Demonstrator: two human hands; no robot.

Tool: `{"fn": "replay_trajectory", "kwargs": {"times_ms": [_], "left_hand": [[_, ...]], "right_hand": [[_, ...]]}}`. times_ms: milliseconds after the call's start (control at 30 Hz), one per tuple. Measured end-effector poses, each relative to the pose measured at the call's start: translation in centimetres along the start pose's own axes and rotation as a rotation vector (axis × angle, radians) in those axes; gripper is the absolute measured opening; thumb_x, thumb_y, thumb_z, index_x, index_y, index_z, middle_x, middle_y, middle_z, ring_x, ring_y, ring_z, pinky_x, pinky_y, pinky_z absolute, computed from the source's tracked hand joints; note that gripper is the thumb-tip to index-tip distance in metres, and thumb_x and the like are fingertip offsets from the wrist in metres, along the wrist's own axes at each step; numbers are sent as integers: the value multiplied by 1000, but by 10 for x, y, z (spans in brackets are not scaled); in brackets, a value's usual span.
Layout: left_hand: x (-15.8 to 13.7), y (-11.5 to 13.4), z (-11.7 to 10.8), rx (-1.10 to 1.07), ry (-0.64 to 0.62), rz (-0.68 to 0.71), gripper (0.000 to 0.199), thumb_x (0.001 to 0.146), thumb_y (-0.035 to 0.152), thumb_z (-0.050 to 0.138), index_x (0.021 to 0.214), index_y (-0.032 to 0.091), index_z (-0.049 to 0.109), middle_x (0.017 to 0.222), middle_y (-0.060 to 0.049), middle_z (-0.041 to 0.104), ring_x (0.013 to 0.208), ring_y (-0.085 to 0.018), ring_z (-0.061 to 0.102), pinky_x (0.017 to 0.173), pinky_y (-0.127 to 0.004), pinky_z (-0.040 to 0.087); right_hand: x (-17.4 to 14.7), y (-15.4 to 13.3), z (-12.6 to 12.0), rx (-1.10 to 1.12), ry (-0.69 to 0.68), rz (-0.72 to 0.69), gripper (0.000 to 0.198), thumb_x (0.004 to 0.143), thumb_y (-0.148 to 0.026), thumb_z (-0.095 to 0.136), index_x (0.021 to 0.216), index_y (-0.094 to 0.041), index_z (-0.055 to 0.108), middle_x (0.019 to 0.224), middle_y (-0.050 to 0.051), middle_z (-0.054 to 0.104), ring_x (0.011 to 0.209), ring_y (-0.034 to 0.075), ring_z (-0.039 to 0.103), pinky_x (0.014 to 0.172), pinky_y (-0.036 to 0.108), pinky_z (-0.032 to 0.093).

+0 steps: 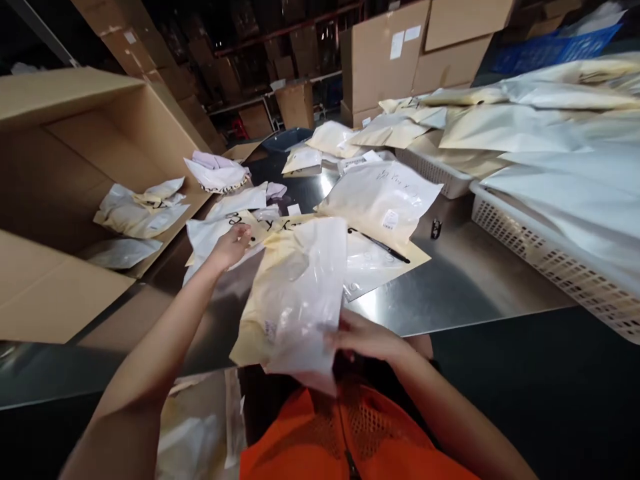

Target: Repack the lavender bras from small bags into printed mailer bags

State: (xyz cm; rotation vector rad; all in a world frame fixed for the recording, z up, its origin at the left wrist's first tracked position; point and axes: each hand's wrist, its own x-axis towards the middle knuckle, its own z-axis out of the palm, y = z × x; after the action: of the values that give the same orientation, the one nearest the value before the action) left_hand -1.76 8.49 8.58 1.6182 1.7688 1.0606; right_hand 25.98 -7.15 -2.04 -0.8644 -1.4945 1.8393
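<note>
Cardboard forms the open carton (55, 287) at left, with wrapped packets (143, 212) lying inside; white perforated baskets (550, 275) at right are heaped with pale parcels (520, 127). The right hand (369, 337) grips the side of a white-and-cream bag (307, 293) over the near edge of the steel table (450, 287). The left hand (231, 248) is half-curled by other bags (203, 241); whether it grasps one, I cannot tell.
</note>
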Motion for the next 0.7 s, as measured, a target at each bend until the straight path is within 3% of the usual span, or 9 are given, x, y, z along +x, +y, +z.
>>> {"fn": "replay_trajectory", "kwargs": {"times_ms": [67, 133, 267, 333, 433, 500, 600, 633, 700], "left_hand": [[-19, -6, -10, 102, -16, -7, 27, 75, 40, 68, 91, 19, 66, 100, -9, 69, 87, -24, 64, 89, -40, 49], [-59, -12, -12, 220, -69, 46, 34, 79, 44, 64, 104, 22, 67, 112, -8, 69, 97, -26, 64, 99, -42, 45], [-161, -42, 13, 513, -345, 374, 50, 91, 49, 48, 132, 22, 58, 135, -13, 60, 124, -31, 55, 105, -48, 42], [-188, -65, 28, 673, -436, 487, 56, 89, 48, 52, 141, 25, 51, 149, -14, 46, 139, -39, 38, 107, -60, 36], [-184, -91, 32, 810, -454, 528, 55, 90, 42, 52, 143, 31, 47, 156, -12, 36, 145, -44, 24, 107, -73, 24], [-171, -96, 23, 793, -286, 488, 51, 91, 39, 50, 140, 25, 52, 153, -15, 40, 145, -44, 23, 109, -72, 19], [-174, -86, 13, 538, -11, 341, 38, 89, 43, 53, 114, 18, 67, 123, -19, 64, 125, -39, 51, 105, -56, 37], [-183, -80, 17, 388, -37, 250, 34, 87, 47, 55, 100, 19, 69, 105, -15, 69, 107, -33, 61, 95, -48, 46], [-209, -66, 39, 16, -265, -38, 37, 84, 57, 57, 76, 22, 65, 70, -5, 63, 67, -20, 61, 66, -33, 50]], "right_hand": [[-12, 0, 9, -329, -193, -2, 34, 79, -47, 72, 104, -24, 70, 86, 2, 69, 71, 18, 63, 55, 25, 43], [-21, 1, 9, -542, -116, -31, 21, 86, -44, 67, 92, -25, 73, 80, 1, 69, 71, 18, 64, 59, 27, 44], [-24, 7, -20, -765, 604, -16, 37, 94, -51, 51, 111, -22, 67, 99, 7, 68, 79, 22, 65, 71, 34, 49], [-21, 12, -41, -901, 800, -9, 48, 89, -51, 56, 122, -17, 60, 111, 14, 65, 91, 27, 63, 78, 38, 49], [-16, 19, -61, -821, 613, 72, 38, 88, -51, 56, 102, -17, 65, 86, 9, 68, 78, 24, 63, 70, 34, 48], [-13, 23, -60, -573, 462, 149, 37, 87, -53, 55, 82, -18, 63, 66, 2, 62, 61, 18, 58, 57, 28, 44], [-8, 25, -40, -240, 323, 209, 41, 86, -54, 56, 70, -18, 63, 63, 3, 64, 57, 16, 57, 55, 26, 44], [-6, 26, -31, -189, 275, 214, 41, 86, -54, 57, 69, -17, 65, 62, 3, 64, 57, 16, 57, 57, 27, 45], [-2, 26, -12, -163, 225, 198, 42, 88, -52, 55, 65, -18, 66, 57, 2, 61, 54, 15, 53, 57, 27, 44]]}}
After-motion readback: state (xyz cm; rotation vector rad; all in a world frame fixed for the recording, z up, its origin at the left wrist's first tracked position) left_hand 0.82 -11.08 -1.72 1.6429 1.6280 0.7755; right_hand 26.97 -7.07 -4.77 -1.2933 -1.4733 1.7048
